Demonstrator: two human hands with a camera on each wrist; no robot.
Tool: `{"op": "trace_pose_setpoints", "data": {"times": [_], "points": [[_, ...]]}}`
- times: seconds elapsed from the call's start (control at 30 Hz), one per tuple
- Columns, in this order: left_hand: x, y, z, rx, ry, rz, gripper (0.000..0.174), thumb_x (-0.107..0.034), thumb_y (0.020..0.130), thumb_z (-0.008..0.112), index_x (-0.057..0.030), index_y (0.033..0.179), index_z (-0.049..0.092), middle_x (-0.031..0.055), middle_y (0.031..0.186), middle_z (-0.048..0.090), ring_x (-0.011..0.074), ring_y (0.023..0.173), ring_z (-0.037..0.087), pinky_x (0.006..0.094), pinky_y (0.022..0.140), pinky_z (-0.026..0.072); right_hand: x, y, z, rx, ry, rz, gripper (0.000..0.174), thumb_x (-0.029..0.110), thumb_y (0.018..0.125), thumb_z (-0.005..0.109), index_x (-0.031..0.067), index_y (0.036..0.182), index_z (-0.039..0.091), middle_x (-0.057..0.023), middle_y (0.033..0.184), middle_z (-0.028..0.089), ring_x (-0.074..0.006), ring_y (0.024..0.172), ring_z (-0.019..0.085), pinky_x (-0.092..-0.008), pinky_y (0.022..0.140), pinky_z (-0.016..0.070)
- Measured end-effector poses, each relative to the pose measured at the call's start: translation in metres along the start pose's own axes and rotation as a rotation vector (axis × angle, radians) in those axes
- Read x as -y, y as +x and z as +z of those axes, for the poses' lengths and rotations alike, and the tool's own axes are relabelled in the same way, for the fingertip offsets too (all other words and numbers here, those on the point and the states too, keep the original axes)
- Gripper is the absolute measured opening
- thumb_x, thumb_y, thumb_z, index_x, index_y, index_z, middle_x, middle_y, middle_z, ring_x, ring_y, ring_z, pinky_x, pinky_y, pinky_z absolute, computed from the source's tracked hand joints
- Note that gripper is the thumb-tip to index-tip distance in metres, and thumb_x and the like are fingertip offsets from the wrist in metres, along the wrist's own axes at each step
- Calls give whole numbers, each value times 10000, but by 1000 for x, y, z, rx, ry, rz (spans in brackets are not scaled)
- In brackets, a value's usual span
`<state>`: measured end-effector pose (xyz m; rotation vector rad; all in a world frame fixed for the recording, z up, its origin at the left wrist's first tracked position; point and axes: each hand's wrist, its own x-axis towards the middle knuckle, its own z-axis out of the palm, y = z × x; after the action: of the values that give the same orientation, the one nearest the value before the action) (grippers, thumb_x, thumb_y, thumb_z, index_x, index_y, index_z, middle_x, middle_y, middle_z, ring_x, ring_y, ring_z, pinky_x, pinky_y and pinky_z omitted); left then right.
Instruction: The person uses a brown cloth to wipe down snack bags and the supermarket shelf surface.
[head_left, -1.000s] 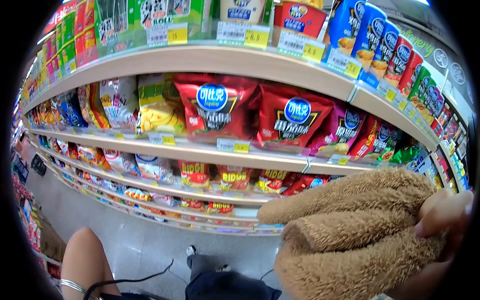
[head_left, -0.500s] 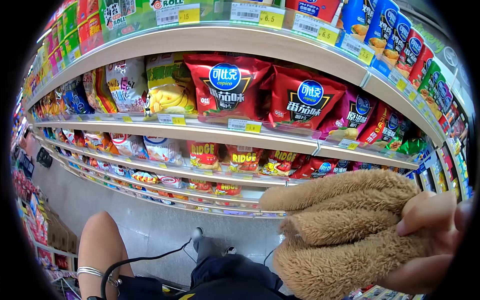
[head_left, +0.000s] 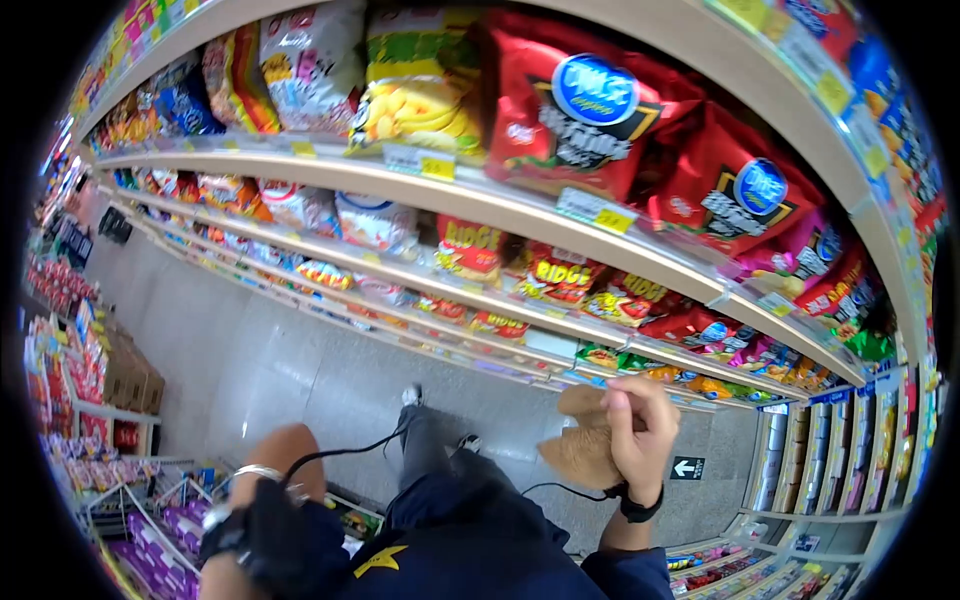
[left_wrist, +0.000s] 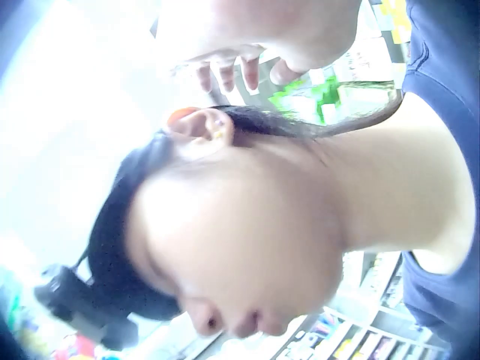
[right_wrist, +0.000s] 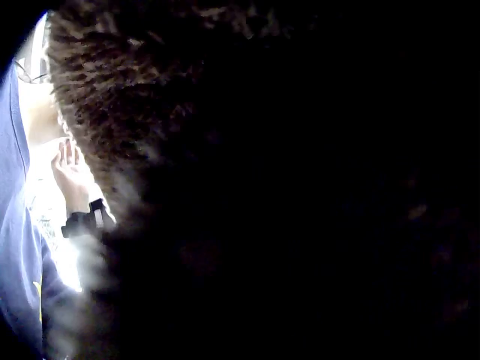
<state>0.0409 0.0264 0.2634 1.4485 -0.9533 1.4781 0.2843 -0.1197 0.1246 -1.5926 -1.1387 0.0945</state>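
Note:
My right hand (head_left: 642,432) pinches a brown plush piece (head_left: 582,455) between thumb and fingers, low in front of the shelves in the head view. The piece has folded, fluffy lobes. In the right wrist view its dark fur (right_wrist: 127,97) covers most of the picture. My left hand (left_wrist: 277,34) is raised beside the head, its fingers hanging loosely and holding nothing, just behind the ear in the left wrist view. A black wrist strap (head_left: 270,540) with a camera sits on the left wrist at the bottom of the head view.
Long shelves carry red chip bags (head_left: 570,110), RIDGE bags (head_left: 555,275) and other snacks. Another rack (head_left: 820,450) stands on the right. Cartons (head_left: 125,375) and displays line the left side. A black cable (head_left: 350,450) crosses in front of my body above the grey floor (head_left: 230,330).
The head view has tilted down and turned, so the shelves sit higher. My right hand has moved down and away from the camera with the plush piece. The left wrist strap has come into view.

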Motion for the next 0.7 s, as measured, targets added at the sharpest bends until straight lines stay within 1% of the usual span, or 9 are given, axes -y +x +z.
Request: {"op": "trace_pose_setpoints", "data": {"times": [0.07,0.13,0.17,0.23,0.33,0.47,0.6,0.63,0.7], "points": [[-10,-31,1,-267,43,80,255,-206,838,627,-110,1068,574,67,1047,563,210,1000,537,403,875,435,-26,-14,25,-12,108,193,85,24,914,593,-7,988,621,-68,788,640,-76,610,570,-205,532,440],[1,-86,-4,-549,191,-123,256,-206,838,627,-108,1068,573,70,1044,563,212,999,537,403,876,435,-43,-25,49,-59,208,340,101,50,941,571,0,1023,604,-48,783,622,-60,609,544,-202,532,435],[19,-127,-13,-515,616,-482,321,-191,826,615,-82,1118,538,98,1079,563,267,1033,532,453,951,411,-50,-29,63,-102,257,385,112,62,951,563,5,1042,594,-41,782,612,-57,611,535,-201,535,433],[38,-173,-18,-97,575,-1185,500,-145,837,651,-40,1294,478,190,1269,536,325,1240,465,420,1049,363,-51,-34,89,-158,296,439,132,81,978,529,2,1082,551,-34,789,581,-37,625,497,-173,547,390],[52,-242,-1,33,281,-1489,442,-169,847,706,-4,1218,531,143,1212,582,250,1124,566,345,963,433,-54,-37,122,-161,335,422,147,73,978,522,1,1105,532,-36,801,572,-42,624,491,-173,546,393],[58,-255,-14,57,187,-1650,365,-182,842,737,10,1109,580,90,991,625,148,905,591,274,806,467,-64,-31,149,-125,375,446,170,74,981,513,9,1139,506,-39,805,565,-39,598,477,-172,526,388],[73,-262,-44,-136,198,-1637,311,-216,889,689,19,1057,575,88,891,620,69,839,542,256,745,473,-86,-26,172,-44,309,344,346,113,888,661,19,1188,519,-102,1050,553,-156,935,571,-287,761,475],[78,-269,-53,-188,245,-1622,296,-209,896,680,12,1058,570,78,912,618,68,859,538,248,760,466,-83,-21,170,45,158,257,521,175,794,763,24,1220,504,-135,1162,494,-237,1086,527,-352,895,447],[87,-271,-73,-334,219,-1662,266,-199,908,665,-6,1060,562,62,964,614,71,910,534,241,794,455,-64,-8,176,147,114,109,597,213,753,799,30,1232,494,-151,1186,490,-277,1116,519,-371,935,433]]}}
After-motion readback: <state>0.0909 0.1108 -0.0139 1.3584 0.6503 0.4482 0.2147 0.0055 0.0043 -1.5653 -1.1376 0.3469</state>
